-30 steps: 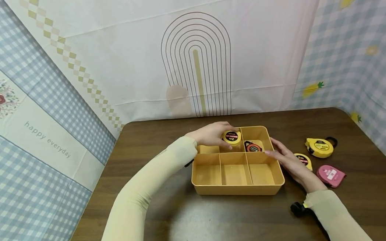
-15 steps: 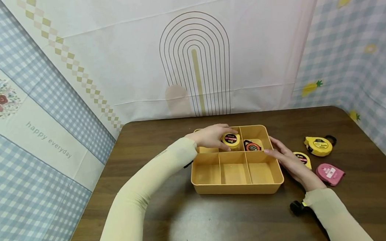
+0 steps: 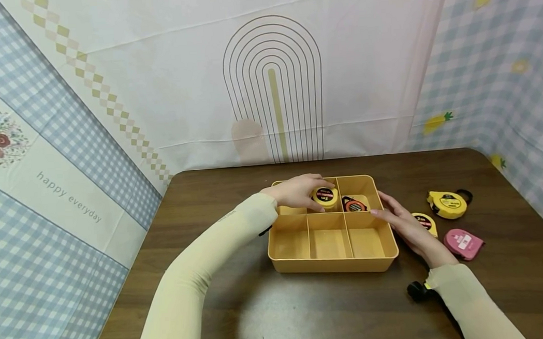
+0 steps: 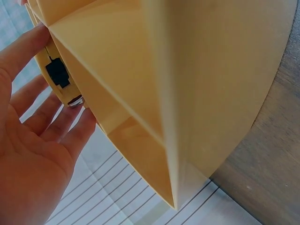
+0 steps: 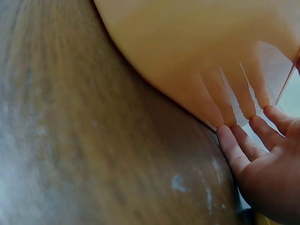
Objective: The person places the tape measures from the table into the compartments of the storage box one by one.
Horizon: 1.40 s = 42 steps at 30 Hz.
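Observation:
A yellow box (image 3: 335, 265) divided into compartments stands on the table. In its back middle compartment is a round yellow tape measure (image 3: 324, 197), which the left hand (image 3: 296, 191) grips between thumb and fingers. The left wrist view shows that hand (image 4: 40, 136) around the tape measure's edge (image 4: 70, 89). An orange and black tape measure (image 3: 355, 205) lies in the back right compartment. The right hand (image 3: 408, 228) rests on the box's right side, thumb on the rim; in the right wrist view its fingertips (image 5: 225, 133) touch the outer wall (image 5: 187, 70).
Right of the box lie a yellow tape measure (image 3: 447, 204) with a black strap, a pink one (image 3: 463, 244) and a round yellow one (image 3: 425, 223) partly behind the right hand. A black object (image 3: 417, 291) is near the right sleeve. Patterned cloth (image 3: 177, 82) hangs behind the table.
The tape measure in the left hand has shifted slightly down and left since a second ago. Both hands otherwise keep nearly the same places, and the whole view has drifted slightly.

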Each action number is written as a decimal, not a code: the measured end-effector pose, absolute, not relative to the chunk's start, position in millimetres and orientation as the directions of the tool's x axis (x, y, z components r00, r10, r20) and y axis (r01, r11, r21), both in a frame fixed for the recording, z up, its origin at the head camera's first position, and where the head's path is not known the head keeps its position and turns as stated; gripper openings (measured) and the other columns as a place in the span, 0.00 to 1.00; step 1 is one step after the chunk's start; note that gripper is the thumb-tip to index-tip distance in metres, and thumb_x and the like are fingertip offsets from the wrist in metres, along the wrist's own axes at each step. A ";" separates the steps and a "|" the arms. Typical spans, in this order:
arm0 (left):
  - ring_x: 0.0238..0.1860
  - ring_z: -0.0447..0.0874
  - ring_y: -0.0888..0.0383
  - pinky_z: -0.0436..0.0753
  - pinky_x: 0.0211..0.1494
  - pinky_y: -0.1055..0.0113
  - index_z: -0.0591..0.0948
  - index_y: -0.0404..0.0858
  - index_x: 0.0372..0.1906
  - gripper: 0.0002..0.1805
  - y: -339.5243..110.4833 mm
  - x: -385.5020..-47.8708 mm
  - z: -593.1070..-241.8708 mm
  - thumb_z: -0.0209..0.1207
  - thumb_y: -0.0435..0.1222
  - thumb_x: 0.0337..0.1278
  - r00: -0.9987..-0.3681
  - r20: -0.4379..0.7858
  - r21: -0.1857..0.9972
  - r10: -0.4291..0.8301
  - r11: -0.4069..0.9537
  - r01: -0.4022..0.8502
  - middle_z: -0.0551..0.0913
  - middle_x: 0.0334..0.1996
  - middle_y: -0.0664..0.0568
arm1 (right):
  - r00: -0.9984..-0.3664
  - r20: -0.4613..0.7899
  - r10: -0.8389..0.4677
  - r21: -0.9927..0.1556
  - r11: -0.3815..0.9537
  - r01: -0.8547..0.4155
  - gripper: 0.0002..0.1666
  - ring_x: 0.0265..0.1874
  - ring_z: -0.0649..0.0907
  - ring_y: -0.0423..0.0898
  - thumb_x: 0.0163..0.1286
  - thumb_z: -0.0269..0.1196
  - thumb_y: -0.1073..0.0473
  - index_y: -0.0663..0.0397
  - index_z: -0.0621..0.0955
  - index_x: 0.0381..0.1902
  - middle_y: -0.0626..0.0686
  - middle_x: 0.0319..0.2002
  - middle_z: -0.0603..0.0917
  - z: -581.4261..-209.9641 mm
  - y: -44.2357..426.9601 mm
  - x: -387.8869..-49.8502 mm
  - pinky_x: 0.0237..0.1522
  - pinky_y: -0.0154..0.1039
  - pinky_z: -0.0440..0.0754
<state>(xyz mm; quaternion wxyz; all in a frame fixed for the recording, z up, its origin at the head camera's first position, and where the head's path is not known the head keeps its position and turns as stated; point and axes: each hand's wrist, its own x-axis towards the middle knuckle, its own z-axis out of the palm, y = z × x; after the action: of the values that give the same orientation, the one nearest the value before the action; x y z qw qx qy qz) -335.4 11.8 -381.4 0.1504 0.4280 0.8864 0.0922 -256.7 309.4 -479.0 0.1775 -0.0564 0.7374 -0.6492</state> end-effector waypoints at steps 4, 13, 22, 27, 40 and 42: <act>0.65 0.70 0.58 0.67 0.69 0.66 0.70 0.46 0.74 0.37 11.9 -336.5 -380.4 0.67 0.49 0.62 -0.585 -0.183 0.298 0.790 0.612 0.733 0.73 0.63 0.53 | -0.932 -0.189 -0.309 -0.977 0.153 0.147 0.49 0.74 0.55 0.64 0.78 0.57 0.49 0.46 0.42 0.83 0.64 0.80 0.43 -477.9 309.8 -256.4 0.70 0.64 0.57; 0.66 0.70 0.57 0.66 0.70 0.67 0.70 0.46 0.74 0.37 12.3 -336.4 -381.5 0.68 0.48 0.62 -0.581 -0.178 0.291 0.794 0.606 0.740 0.73 0.64 0.52 | -0.933 -0.190 -0.306 -0.977 0.152 0.149 0.49 0.75 0.53 0.64 0.78 0.57 0.49 0.46 0.41 0.83 0.64 0.80 0.42 -480.0 310.5 -257.1 0.71 0.66 0.54; 0.68 0.68 0.56 0.64 0.71 0.67 0.70 0.46 0.74 0.36 13.1 -335.4 -383.2 0.68 0.48 0.63 -0.583 -0.187 0.268 0.790 0.612 0.744 0.72 0.66 0.52 | -0.932 -0.192 -0.307 -0.977 0.151 0.152 0.48 0.75 0.54 0.64 0.78 0.57 0.49 0.47 0.42 0.83 0.64 0.80 0.42 -479.9 310.6 -257.0 0.71 0.64 0.55; 0.67 0.69 0.57 0.65 0.71 0.68 0.71 0.46 0.73 0.36 13.7 -337.1 -383.4 0.68 0.49 0.62 -0.578 -0.184 0.267 0.795 0.607 0.749 0.73 0.65 0.52 | -0.933 -0.189 -0.306 -0.978 0.147 0.150 0.49 0.74 0.54 0.64 0.78 0.57 0.49 0.46 0.42 0.83 0.64 0.80 0.43 -479.3 310.6 -257.1 0.71 0.65 0.55; 0.71 0.65 0.55 0.62 0.73 0.66 0.67 0.43 0.75 0.36 12.7 -338.2 -384.2 0.65 0.47 0.66 -0.572 -0.205 0.283 0.794 0.608 0.742 0.69 0.70 0.50 | -0.935 -0.184 -0.303 -0.978 0.154 0.142 0.49 0.75 0.53 0.65 0.78 0.57 0.48 0.48 0.42 0.83 0.64 0.80 0.43 -481.6 310.4 -257.7 0.71 0.66 0.54; 0.72 0.63 0.54 0.61 0.74 0.65 0.66 0.42 0.76 0.36 12.2 -338.5 -384.7 0.64 0.46 0.67 -0.571 -0.206 0.280 0.794 0.608 0.743 0.68 0.71 0.49 | -0.935 -0.182 -0.304 -0.978 0.153 0.140 0.49 0.75 0.54 0.65 0.78 0.57 0.48 0.48 0.42 0.83 0.63 0.80 0.43 -482.0 310.7 -258.1 0.71 0.66 0.54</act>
<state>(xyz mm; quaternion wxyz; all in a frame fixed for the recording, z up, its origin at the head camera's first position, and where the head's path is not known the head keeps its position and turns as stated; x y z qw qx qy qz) -338.5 12.2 -384.7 0.1570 0.4355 0.8827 0.0813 -258.1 310.7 -482.0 0.1712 -0.0553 0.7396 -0.6486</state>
